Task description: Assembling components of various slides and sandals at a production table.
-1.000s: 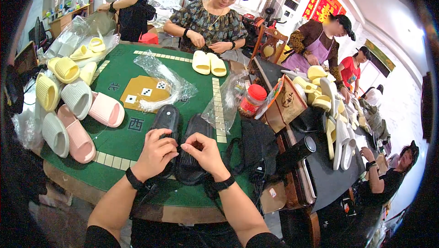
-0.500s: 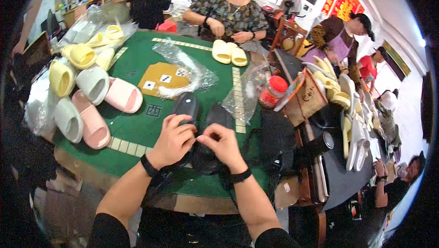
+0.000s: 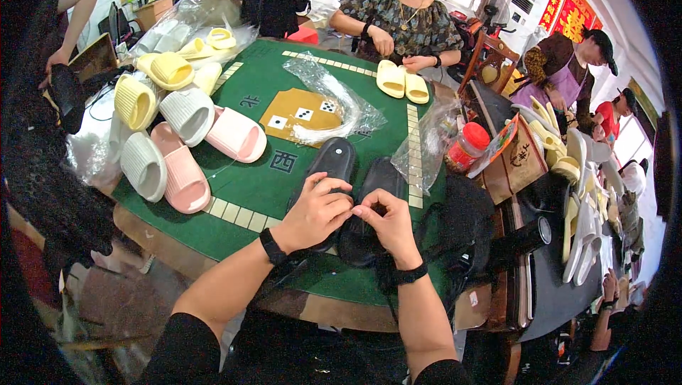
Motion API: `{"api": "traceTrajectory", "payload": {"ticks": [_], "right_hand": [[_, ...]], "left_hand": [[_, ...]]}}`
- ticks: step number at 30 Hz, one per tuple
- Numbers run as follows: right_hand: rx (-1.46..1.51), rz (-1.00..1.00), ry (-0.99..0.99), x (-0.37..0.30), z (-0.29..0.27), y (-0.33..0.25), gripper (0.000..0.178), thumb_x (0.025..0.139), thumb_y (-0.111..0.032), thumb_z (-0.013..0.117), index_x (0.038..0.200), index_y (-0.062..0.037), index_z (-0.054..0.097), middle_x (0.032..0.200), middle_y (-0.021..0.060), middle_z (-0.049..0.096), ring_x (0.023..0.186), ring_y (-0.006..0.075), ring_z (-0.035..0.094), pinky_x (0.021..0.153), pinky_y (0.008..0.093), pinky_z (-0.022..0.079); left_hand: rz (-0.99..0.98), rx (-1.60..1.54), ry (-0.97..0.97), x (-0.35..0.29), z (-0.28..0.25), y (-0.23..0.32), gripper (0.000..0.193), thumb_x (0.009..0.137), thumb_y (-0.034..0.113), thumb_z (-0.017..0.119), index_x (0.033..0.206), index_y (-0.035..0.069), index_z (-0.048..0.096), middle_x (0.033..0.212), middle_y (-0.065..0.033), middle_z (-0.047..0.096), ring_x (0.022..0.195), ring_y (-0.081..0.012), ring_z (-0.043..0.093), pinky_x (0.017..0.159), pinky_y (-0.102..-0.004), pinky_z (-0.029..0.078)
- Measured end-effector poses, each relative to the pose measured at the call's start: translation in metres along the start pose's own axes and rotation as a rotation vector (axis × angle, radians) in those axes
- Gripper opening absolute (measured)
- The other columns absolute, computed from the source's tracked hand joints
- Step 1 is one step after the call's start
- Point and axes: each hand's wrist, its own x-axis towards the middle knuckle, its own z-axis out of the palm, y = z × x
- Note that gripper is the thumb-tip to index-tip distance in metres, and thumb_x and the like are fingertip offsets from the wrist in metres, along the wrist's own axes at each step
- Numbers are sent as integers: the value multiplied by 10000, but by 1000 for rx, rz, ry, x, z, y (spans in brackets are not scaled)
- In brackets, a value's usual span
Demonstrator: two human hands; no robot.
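A pair of black slide sandals lies on the green table mat [image 3: 245, 182] in front of me, the left slide [image 3: 335, 156] beside the right slide [image 3: 383, 174], toes pointing away. A small pale dot shows on the left one. Above the left slide is my left hand [image 3: 316, 211], fingers curled and tips drawn together. My right hand [image 3: 389, 225] pinches thumb against forefinger over the right slide. The fingertips of both hands meet between the slides; anything held there is too small to make out. My hands cover the slides' straps.
Pink [image 3: 245, 136], grey [image 3: 144, 165] and yellow slides [image 3: 135, 103] pile up at the left. Clear plastic bag [image 3: 320, 76] and yellow pair [image 3: 403, 83] lie beyond. At right stand a red-lidded jar [image 3: 467, 145] and black cup [image 3: 529, 236]. Several people work around; one sits opposite [image 3: 401, 19].
The whole view has shifted, so the table and slides sit farther right in the picture. My hands stay over the black slides, fingertips still together. A person's arm shows more at the left.
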Motion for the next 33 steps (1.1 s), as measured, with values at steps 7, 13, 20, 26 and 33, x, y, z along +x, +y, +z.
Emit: {"api": "traceTrajectory", "payload": {"ticks": [7, 13, 20, 26, 33], "right_hand": [[18, 33, -108, -1, -4, -1, 159, 801, -91, 781, 828, 6, 658, 737, 12, 646, 686, 71, 566, 632, 241, 463], [-9, 160, -190, 1, -15, -4, 102, 827, -54, 750, 876, 6, 683, 764, -8, 658, 692, 52, 566, 630, 220, 458], [-129, 22, -230, 1, -12, -6, 106, 834, -59, 726, 876, 18, 666, 737, 40, 660, 673, 92, 584, 623, 257, 468], [-216, 19, -247, 0, -9, -8, 131, 820, -65, 732, 872, 20, 647, 728, 74, 648, 650, 120, 580, 617, 277, 466], [-224, -34, -247, -1, -8, -9, 134, 808, -58, 741, 878, 11, 650, 728, 78, 643, 633, 107, 561, 576, 274, 440]], "left_hand": [[-15, -18, 58, 0, 3, -2, 63, 845, 122, 669, 878, 98, 622, 927, -19, 645, 1117, -200, 564, 1039, -491, 320], [-93, 20, 109, -3, 3, -7, 68, 842, 121, 688, 874, 111, 628, 923, 6, 655, 1109, -192, 581, 1044, -491, 340], [-67, -55, 120, -4, 5, -6, 113, 835, 191, 715, 899, 126, 648, 964, -6, 650, 1100, -211, 580, 1028, -472, 352], [-145, -262, 96, -4, 5, -5, 107, 853, 208, 706, 888, 120, 656, 1028, -65, 636, 1098, -237, 574, 995, -408, 373], [-206, -397, 11, -2, 0, -10, 86, 868, 199, 689, 887, 116, 682, 988, -6, 674, 1148, -245, 569, 1001, -416, 396]]}}
